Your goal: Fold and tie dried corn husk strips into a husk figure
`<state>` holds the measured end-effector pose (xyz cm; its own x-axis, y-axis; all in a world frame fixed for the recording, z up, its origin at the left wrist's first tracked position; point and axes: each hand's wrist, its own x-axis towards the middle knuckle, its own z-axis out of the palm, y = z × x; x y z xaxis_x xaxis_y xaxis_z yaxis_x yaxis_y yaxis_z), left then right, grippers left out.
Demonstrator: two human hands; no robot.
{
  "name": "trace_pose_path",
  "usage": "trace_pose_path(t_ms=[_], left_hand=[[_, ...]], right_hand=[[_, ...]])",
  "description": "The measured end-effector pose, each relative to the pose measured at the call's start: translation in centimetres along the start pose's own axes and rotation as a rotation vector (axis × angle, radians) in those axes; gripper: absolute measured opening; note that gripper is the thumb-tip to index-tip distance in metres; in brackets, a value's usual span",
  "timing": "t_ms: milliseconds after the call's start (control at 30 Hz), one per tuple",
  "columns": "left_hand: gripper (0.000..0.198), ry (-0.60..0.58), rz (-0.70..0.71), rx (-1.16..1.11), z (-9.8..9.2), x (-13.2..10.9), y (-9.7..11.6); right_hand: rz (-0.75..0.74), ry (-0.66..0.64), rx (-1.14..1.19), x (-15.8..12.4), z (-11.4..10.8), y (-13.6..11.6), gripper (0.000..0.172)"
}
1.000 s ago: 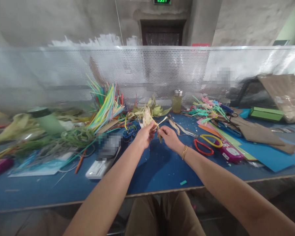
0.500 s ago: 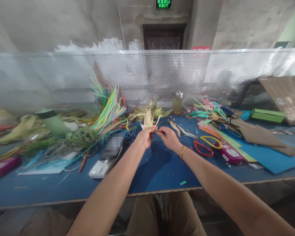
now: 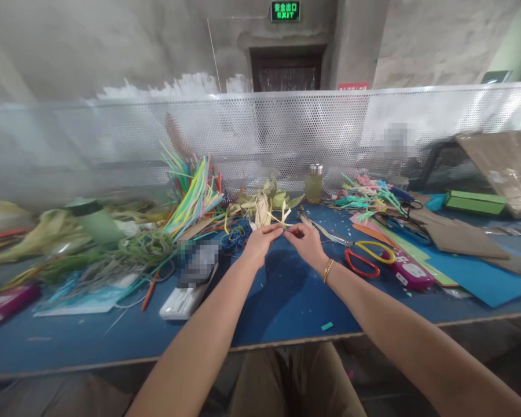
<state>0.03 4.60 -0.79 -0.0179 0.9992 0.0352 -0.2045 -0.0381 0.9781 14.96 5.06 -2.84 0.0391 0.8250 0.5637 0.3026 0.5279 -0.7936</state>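
My left hand point(image 3: 263, 242) and my right hand point(image 3: 306, 242) meet over the middle of the blue table point(image 3: 282, 301). Both pinch a small knotted piece of pale dried husk strips point(image 3: 283, 221), whose loose ends stick up between the fingertips. A gold bracelet point(image 3: 327, 270) sits on my right wrist. Just behind the hands lies a heap of pale and green husks point(image 3: 264, 202).
Red and yellow scissors point(image 3: 364, 258) and a pink case point(image 3: 406, 272) lie right of my hands. A fan of coloured strips point(image 3: 191, 191), a green bottle point(image 3: 96, 221) and a white box point(image 3: 183, 298) are to the left. A perforated metal screen point(image 3: 260, 139) backs the table.
Both hands have closed in together on the husk piece and moved slightly toward me. The long strip end that hung down is now drawn up short between the fingertips.
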Motion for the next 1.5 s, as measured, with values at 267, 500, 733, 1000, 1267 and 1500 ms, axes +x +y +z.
trace_pose_path(t_ms=[267,500,733,1000,1267,1500], left_hand=[[0.028,-0.022,0.047,-0.027,0.2,0.1,-0.3],[0.014,0.091,-0.04,-0.195,1.0,-0.1,-0.5],[0.011,0.184,-0.128,-0.262,1.3,0.4,-0.6],[0.01,0.057,-0.263,-0.226,0.4,0.0,0.4],[0.015,-0.043,-0.207,-0.293,0.7,-0.5,0.8],[0.009,-0.142,-0.267,-0.35,0.1,-0.4,1.1]], right_hand=[[0.07,-0.145,-0.038,-0.4,0.5,0.6,0.028],[-0.172,-0.251,-0.27,-1.0,1.1,-0.6,0.027],[-0.424,-0.274,-0.503,-1.3,1.4,-1.4,0.023],[-0.183,-0.24,-0.329,-0.8,0.7,-0.2,0.025],[0.002,-0.218,-0.008,0.0,0.1,0.6,0.032],[0.01,-0.303,0.053,-0.3,0.2,0.2,0.034]])
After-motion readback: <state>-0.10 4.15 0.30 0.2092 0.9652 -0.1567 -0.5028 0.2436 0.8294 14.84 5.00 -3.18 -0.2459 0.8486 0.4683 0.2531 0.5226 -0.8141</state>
